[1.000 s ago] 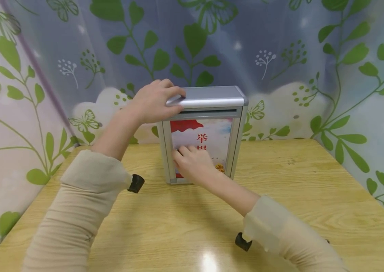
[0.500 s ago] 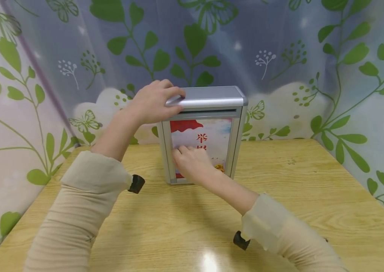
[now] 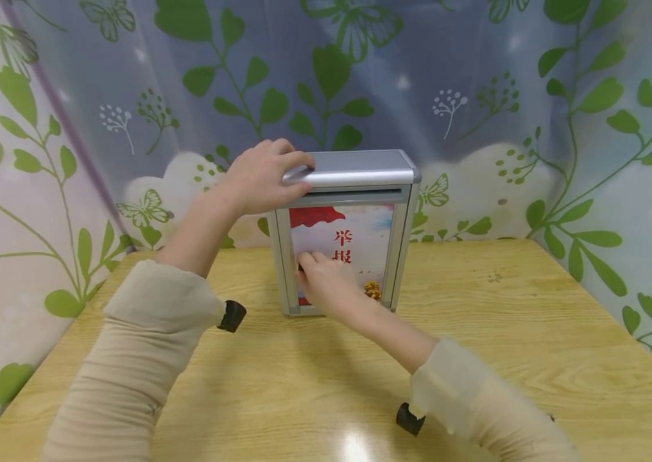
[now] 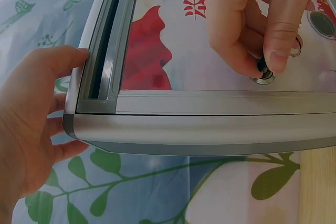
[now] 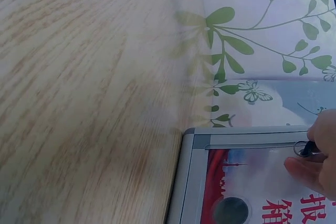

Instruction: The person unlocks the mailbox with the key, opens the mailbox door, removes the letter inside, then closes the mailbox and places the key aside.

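A silver metal letter box (image 3: 360, 167) with a slot near its top stands upright on the table. Its front panel carries a poster (image 3: 360, 224) with red characters. My left hand (image 3: 265, 179) grips the upper left corner, thumb at the front and fingers over the top. With curled fingers, my right hand (image 3: 330, 282) pinches a black-headed key (image 4: 262, 65) at the round lock (image 4: 265, 79) on the panel's left side. A small metal ring (image 5: 300, 148) hangs from the key. The fingers cover part of the key.
The wooden table (image 3: 476, 308) extends around the box. A leaf-patterned curtain (image 3: 476, 128) hangs close behind it and along both sides. On the poster is a dark round disc (image 5: 231, 211). Black straps (image 3: 232, 316) show at both cuffs.
My right hand has turned slightly at the lock, so the black key head and more of the red lettering show. My left hand stays on the same corner; the box stands still.
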Available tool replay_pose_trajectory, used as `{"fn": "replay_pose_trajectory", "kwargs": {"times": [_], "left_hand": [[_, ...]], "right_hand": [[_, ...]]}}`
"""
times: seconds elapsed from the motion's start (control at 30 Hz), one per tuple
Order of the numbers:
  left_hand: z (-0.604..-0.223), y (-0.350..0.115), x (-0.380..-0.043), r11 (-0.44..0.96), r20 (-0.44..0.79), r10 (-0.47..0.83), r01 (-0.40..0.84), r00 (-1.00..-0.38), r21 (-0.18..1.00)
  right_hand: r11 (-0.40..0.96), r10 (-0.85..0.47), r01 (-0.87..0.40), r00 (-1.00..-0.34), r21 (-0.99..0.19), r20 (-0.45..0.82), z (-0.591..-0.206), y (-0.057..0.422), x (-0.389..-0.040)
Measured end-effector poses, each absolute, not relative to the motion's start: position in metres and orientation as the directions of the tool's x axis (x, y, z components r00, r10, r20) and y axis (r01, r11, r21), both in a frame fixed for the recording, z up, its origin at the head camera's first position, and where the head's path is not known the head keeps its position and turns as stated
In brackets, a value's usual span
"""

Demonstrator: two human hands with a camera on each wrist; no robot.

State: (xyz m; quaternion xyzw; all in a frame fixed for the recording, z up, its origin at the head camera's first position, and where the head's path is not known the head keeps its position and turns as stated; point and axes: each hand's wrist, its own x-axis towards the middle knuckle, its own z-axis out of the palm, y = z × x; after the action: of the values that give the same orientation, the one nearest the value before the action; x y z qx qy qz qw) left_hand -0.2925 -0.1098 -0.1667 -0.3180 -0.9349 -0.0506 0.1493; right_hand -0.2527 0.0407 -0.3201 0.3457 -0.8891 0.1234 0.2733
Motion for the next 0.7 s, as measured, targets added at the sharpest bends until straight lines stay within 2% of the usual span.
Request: {"fn": "replay_pose_trajectory", "kwargs": {"times": [0.17,0.43,0.7], "left_hand": [[-0.1668,-0.1101,-0.2919,0.791,0.317,0.581,0.612,-0.75,-0.001],[-0.1664,-0.1113,-0.2922,0.789,0.308,0.579,0.614,-0.755,0.02],[-0.1635,-0.1119,-0.2923,0.788,0.281,0.586,0.615,-0.76,0.021]], "right_hand": [[0.711,-0.524,-0.692,-0.642,-0.129,0.559,-0.3212,0.0409,-0.2522],[0.667,-0.455,-0.626,-0.771,-0.403,0.445,-0.3174,0.0408,-0.2516],[0.597,-0.39,-0.567,-0.824,-0.568,0.412,-0.3196,0.0423,-0.2543]]}}
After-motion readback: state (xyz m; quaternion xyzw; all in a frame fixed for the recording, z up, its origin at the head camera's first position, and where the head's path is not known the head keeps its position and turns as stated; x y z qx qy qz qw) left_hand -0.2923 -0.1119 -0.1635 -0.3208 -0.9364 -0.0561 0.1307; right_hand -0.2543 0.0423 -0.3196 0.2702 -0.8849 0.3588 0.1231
